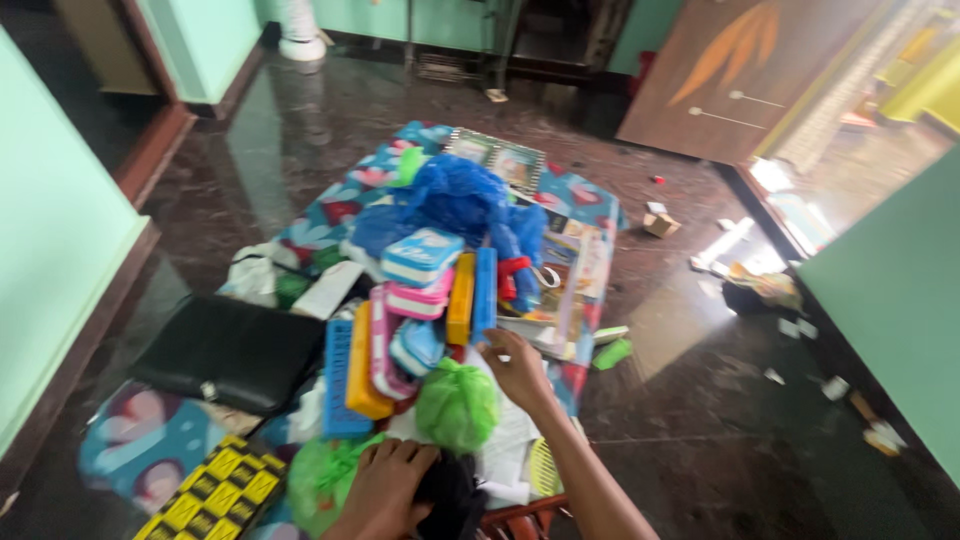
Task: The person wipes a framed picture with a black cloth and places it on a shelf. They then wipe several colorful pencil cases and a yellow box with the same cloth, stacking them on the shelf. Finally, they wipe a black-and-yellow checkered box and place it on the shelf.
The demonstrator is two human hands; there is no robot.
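The right hand [517, 366] reaches forward over a heap of things spread on a patterned cloth [590, 195] on the dark polished floor [700, 420], its fingers [495, 345] loosely curled and open, the tips touching the near end of a blue plastic case [485, 290] that stands on edge in the pile; it grips nothing. The left hand [384, 489] lies lower in the view, palm down, fingers spread flat on a black cloth [455, 495], pressing on it rather than closing round it. Between the two hands sits a knotted green plastic bag [457, 405], just beside the right wrist, and a second green bag [318, 480] lies to the left of the left hand. Beside the blue case stand a yellow case [460, 298] and a pink one [381, 345], with a white and blue box [422, 255] on top of the heap. Behind them rises a crumpled blue plastic bag [455, 198], and a framed picture [497, 158] lies at the far end. A black folder [232, 352] rests at the left of the pile, and a yellow and black checked piece [215, 490] lies near the bottom edge.
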